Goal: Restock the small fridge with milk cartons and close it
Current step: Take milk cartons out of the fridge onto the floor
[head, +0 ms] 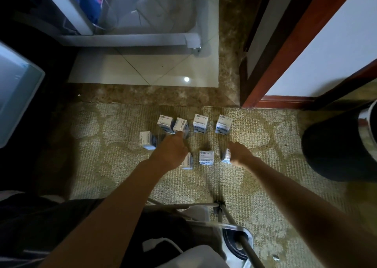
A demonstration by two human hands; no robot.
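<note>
Several small white-and-blue milk cartons stand on the patterned carpet in two loose rows. My left hand [172,150] reaches forward and its fingertips pinch a tilted carton [180,125] in the back row. My right hand [240,153] lies against the right side of a front-row carton [226,156] with its fingers stretched out, partly hiding it. More cartons stand at the far right of the back row [224,124], in the front middle [206,158] and on the left [147,140]. The small fridge [130,38] stands open beyond the carpet, and its door [18,92] is swung out at the left.
A blue bag [89,4] sits inside the fridge. A black cylindrical bin [342,145] stands at the right. A wooden door frame [285,49] rises at the upper right. A metal-framed stool [224,223] is under me, near the bottom edge. Glossy tile [142,68] lies before the fridge.
</note>
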